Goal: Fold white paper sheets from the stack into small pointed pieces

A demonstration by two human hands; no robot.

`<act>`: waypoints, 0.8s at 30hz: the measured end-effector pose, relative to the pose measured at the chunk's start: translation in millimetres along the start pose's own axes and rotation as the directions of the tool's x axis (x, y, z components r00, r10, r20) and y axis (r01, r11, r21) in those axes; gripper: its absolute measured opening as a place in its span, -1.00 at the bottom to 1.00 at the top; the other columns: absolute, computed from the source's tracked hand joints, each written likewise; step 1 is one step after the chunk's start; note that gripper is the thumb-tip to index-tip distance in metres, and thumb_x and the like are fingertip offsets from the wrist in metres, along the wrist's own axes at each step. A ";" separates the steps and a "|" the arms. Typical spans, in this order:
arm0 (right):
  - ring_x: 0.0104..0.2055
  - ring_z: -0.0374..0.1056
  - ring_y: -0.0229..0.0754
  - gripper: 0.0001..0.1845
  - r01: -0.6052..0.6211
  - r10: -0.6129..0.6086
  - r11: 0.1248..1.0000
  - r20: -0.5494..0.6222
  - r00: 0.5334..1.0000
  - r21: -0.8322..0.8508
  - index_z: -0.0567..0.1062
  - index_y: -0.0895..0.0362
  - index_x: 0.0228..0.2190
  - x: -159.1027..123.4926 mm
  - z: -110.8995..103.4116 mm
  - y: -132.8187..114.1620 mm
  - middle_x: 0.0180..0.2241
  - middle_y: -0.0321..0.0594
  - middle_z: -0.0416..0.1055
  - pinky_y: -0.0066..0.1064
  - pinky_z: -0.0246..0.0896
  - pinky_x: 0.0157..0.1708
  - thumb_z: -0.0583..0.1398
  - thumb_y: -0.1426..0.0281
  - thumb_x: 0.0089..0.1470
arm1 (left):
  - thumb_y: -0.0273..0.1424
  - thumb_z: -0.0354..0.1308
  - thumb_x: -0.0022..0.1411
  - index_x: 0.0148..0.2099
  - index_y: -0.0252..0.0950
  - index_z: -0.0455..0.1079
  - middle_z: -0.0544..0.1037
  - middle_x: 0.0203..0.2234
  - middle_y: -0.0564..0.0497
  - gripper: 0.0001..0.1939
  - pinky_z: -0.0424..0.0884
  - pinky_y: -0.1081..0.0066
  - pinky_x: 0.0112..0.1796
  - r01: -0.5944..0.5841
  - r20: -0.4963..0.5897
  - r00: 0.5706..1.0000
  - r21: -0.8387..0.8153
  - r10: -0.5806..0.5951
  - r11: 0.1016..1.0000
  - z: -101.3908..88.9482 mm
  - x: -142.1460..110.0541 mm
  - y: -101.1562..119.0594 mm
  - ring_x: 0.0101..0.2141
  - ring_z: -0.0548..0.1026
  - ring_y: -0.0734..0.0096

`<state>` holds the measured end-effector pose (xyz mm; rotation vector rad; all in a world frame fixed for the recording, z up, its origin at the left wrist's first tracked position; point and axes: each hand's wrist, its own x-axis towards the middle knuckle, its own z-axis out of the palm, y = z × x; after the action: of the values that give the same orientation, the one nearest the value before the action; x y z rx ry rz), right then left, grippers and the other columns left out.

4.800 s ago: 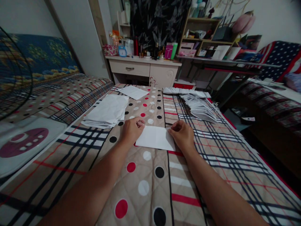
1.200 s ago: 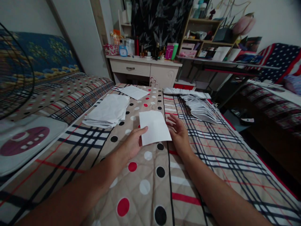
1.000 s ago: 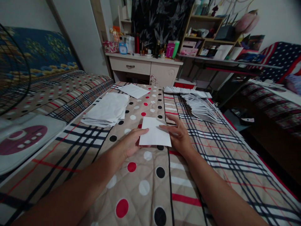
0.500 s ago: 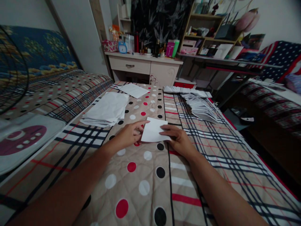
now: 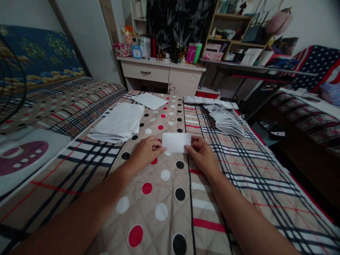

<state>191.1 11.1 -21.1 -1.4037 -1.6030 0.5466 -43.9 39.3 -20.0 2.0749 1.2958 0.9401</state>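
A small white sheet of paper (image 5: 175, 143) is held up between my two hands over the patterned bedspread (image 5: 170, 198). My left hand (image 5: 148, 150) pinches its left edge between thumb and fingers. On the other side, my right hand (image 5: 201, 153) grips the right edge, with the thumb on the near face. The paper's front is blank. Beyond my left hand lies a stack of white paper sheets (image 5: 119, 120). A single white sheet (image 5: 150, 101) rests just past that stack.
A fanned row of white papers (image 5: 225, 120) lies at the right, with a long white bundle (image 5: 209, 101) behind it. At far left is a white plastic object (image 5: 53, 145) with a purple print. A drawered dresser (image 5: 159, 74) stands past the bed.
The paper has gone from lying tilted back to standing more upright, facing me. My right hand has shifted from on top of it to its right edge; my left hand now pinches the left edge.
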 end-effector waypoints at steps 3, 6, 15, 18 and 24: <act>-0.23 0.41 -0.09 -0.83 -0.028 0.021 0.988 -0.050 0.999 -0.151 0.49 0.12 -0.57 4.8 5.6 2.5 -0.08 -0.05 0.45 -0.19 0.29 -0.17 0.28 0.33 -0.04 | -0.24 0.29 0.06 -0.49 -0.23 0.50 0.51 -0.43 0.01 -0.81 0.23 0.42 -0.43 0.062 -0.042 0.997 0.043 -0.060 0.997 3.2 1.6 1.9 -0.50 0.37 0.45; -0.29 0.39 -0.10 -0.87 -0.023 0.009 0.966 -0.056 0.998 -0.257 0.44 0.12 -0.56 7.1 9.7 1.3 -0.14 -0.04 0.48 -0.22 0.26 -0.25 0.30 0.38 -0.11 | -0.23 0.32 0.01 -0.43 -0.22 0.48 0.53 -0.45 0.02 -0.82 0.22 0.40 -0.44 0.147 -0.044 0.989 0.070 -0.144 0.987 5.4 2.9 3.7 -0.52 0.37 0.42; -0.51 0.28 -0.21 -0.80 -0.183 0.182 0.983 -0.084 0.980 -0.006 0.40 0.09 -0.52 4.7 12.0 -1.2 -0.55 -0.33 0.39 -0.37 0.13 -0.46 0.33 0.34 -0.18 | -0.34 0.46 -0.22 -0.01 -0.14 0.44 0.53 -0.45 0.07 -0.36 0.22 0.42 -0.40 0.228 -0.094 0.964 -0.190 -0.248 0.955 7.4 2.5 2.9 -0.50 0.39 0.39; -0.53 0.25 -0.25 -0.73 -0.209 0.235 0.929 -0.050 0.971 0.306 0.38 0.10 -0.54 3.7 11.4 -2.6 -0.56 -0.34 0.36 -0.42 0.13 -0.51 0.37 0.31 -0.24 | -0.28 0.43 -0.15 0.01 -0.19 0.44 0.54 -0.41 0.03 -0.40 0.27 0.42 -0.39 0.252 -0.076 0.958 -0.232 -0.275 0.940 9.9 3.5 -1.6 -0.49 0.41 0.40; -0.52 0.22 -0.29 -0.66 -0.232 0.248 0.825 0.039 0.968 0.515 0.38 0.10 -0.55 1.9 9.3 -10.4 -0.55 -0.36 0.35 -0.47 0.13 -0.54 0.42 0.29 -0.32 | -0.25 0.33 0.03 0.01 -0.28 0.44 0.56 -0.17 -0.10 -0.52 0.42 0.40 -0.20 0.152 -0.112 0.964 -0.515 -0.242 0.844 8.6 7.1 2.7 -0.21 0.50 0.33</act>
<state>177.8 12.3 -16.6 -1.1909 -1.1342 1.0195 -33.6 44.1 -21.4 1.4546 1.1619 1.2305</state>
